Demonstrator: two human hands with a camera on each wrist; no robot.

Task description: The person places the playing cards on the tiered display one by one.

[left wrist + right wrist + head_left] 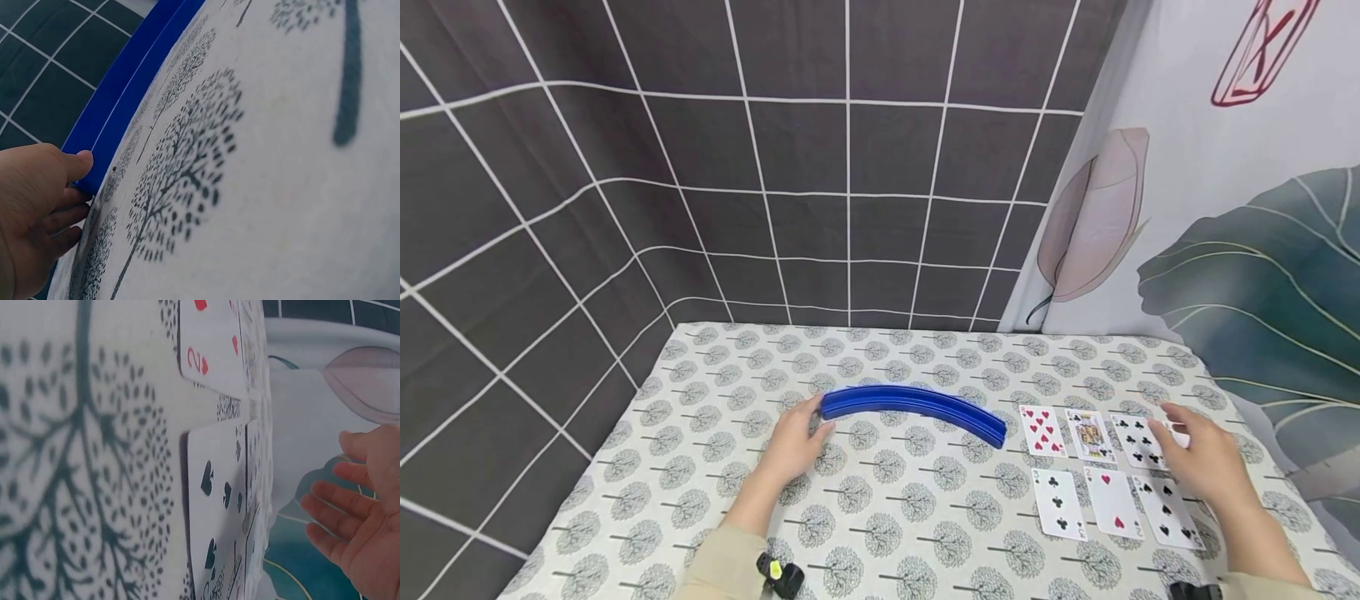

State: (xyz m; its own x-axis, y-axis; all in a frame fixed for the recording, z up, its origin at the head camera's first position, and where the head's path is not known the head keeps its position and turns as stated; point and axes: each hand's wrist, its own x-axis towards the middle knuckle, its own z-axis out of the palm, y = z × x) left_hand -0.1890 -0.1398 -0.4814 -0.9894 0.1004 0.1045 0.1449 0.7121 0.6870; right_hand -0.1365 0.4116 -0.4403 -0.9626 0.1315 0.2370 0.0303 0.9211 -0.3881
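Observation:
A curved blue strip-shaped holder [917, 400] lies across the patterned cloth. At its left end my left hand [793, 442] grips it; the left wrist view shows a digit of the hand [40, 206] over the blue end [115, 109], other fingers bent beneath. My right hand [1213, 462], fingers spread and relaxed, hovers over the right side of face-up playing cards, partly covering one. These include a king [1092, 437], a three of clubs [1060, 504] and a two of hearts [1112, 504]. In the right wrist view this hand [365, 519] holds nothing, beside a spades card [215, 487].
The cards lie in two rows at the table's right, with a hearts card [1042, 432] near the holder's right end. A tree-print cloth [880, 500] covers the table. A dark grid curtain [805, 142] hangs behind, with a leaf-print curtain [1262, 292] at the right.

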